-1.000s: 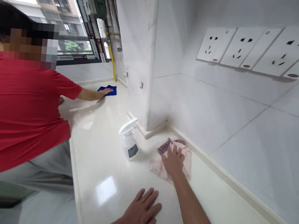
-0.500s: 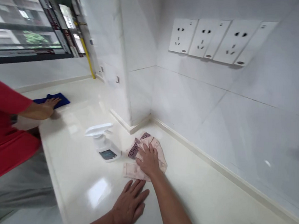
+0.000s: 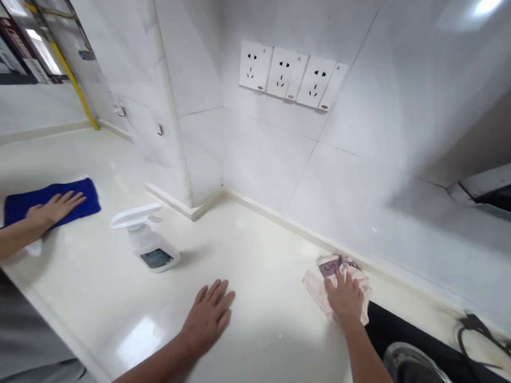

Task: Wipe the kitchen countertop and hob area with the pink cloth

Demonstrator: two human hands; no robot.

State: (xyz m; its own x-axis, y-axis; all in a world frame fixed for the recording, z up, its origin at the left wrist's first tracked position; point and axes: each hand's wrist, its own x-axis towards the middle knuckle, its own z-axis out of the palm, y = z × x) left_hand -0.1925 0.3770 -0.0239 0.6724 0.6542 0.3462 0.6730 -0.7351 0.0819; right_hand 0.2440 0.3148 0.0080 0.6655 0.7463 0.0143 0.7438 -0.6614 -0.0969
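My right hand [image 3: 345, 293] lies on a crumpled pink cloth [image 3: 316, 283] with its fingers stretched out over it, on the cream counter [image 3: 267, 258] next to the wall's foot and the black hob's edge. My left hand [image 3: 209, 314] rests flat on the bare counter, fingers apart, holding nothing. A white spray bottle [image 3: 147, 244] stands left of my left hand, apart from it.
A co-worker's hand [image 3: 55, 207] presses a blue cloth [image 3: 83, 195] on the counter at the left. A black hob [image 3: 427, 373] with a round burner is at the lower right, a black cable [image 3: 478, 327] behind it. Wall sockets [image 3: 288, 74] sit above the corner.
My right hand has slid the pink cloth to the right along the wall, away from the spray bottle, up to the hob. My view has swung right. My left hand stays flat on the counter.
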